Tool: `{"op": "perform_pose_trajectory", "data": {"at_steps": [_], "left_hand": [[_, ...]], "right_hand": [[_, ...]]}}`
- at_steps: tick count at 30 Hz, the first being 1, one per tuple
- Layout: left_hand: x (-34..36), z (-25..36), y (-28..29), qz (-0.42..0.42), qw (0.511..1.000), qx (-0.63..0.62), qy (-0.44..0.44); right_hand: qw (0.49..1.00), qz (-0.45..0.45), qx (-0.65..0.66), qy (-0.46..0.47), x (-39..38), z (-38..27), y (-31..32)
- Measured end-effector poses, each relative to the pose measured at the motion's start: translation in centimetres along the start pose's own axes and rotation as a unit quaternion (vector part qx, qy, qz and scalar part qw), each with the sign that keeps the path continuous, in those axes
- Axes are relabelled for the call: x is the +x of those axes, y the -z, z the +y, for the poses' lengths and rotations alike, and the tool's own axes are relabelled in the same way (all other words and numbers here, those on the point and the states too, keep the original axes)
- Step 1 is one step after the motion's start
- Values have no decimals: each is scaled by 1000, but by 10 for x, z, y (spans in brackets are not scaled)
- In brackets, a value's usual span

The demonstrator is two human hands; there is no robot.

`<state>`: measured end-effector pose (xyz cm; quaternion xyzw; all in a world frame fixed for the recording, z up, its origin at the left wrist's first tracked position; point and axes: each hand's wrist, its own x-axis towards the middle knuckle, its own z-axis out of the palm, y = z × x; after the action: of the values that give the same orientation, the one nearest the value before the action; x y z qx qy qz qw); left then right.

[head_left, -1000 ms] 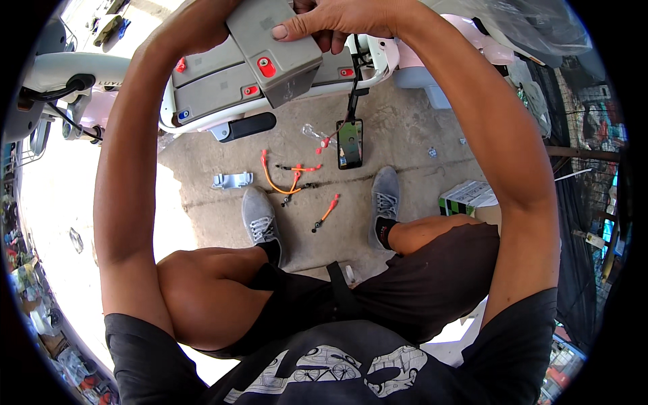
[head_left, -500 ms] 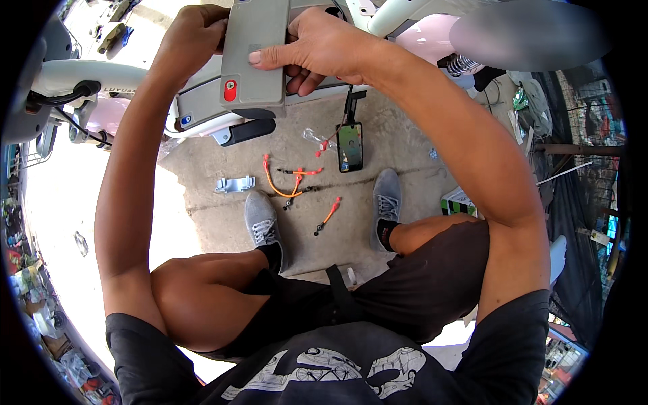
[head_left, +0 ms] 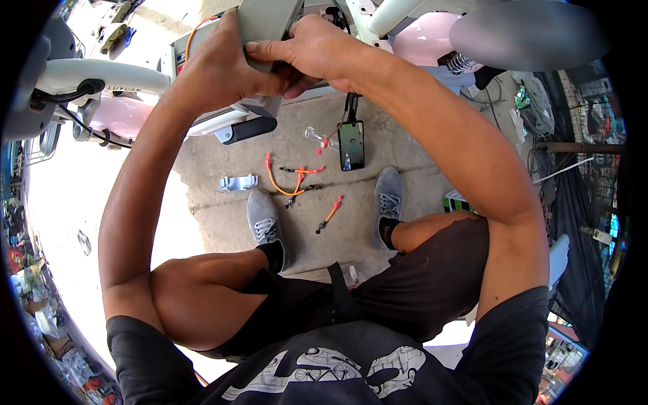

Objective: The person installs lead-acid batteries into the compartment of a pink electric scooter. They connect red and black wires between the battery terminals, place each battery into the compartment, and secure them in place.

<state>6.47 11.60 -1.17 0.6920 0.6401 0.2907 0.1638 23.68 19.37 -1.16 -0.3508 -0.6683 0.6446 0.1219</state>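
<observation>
Both my hands grip a grey box-shaped battery (head_left: pixel 268 21) above the open white frame of an electric scooter (head_left: pixel 223 125). My left hand (head_left: pixel 226 67) wraps its left side and lower end, fingers closed underneath. My right hand (head_left: pixel 314 50) clasps the right side, its thumb lying on the top face and its fingers curled below. Its far end runs out of view at the top edge. Behind my left hand an orange cable (head_left: pixel 196 30) shows at the frame's compartment.
Several orange cables with red caps (head_left: pixel 277 179) lie on the concrete between my shoes. Near them are a light-blue plastic bracket (head_left: pixel 237 183) and a phone (head_left: pixel 352 145) on a strap. Pink body panels (head_left: pixel 425 39) and a spring (head_left: pixel 462 64) stand at the right.
My left hand has moved right and down, round the battery's lower end, covering the red terminal seen before. The battery has tilted and shifted toward the top. An orange cable has come into view.
</observation>
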Motion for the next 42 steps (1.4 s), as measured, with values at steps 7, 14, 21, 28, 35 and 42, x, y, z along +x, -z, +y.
{"op": "perform_pose_trajectory", "data": {"at_steps": [7, 14, 21, 28, 35, 42], "left_hand": [[9, 0, 6, -48, 994, 85, 55], [12, -5, -4, -16, 991, 129, 36], [14, -5, -10, 2, 988, 149, 36], [15, -6, -8, 10, 985, 162, 52], [12, -7, -8, 23, 982, 178, 58], [13, -7, -9, 30, 983, 175, 39]], "right_hand": [[1000, -25, -6, -13, 3, 12, -2], [1000, -14, -21, -10, 2, 15, -5], [998, -11, -58, 1, 3, 17, 0], [963, 40, -256, 77, 15, 11, 27], [865, 218, -379, 246, 25, -20, 43], [849, 267, -402, 215, 34, -48, 53]]}}
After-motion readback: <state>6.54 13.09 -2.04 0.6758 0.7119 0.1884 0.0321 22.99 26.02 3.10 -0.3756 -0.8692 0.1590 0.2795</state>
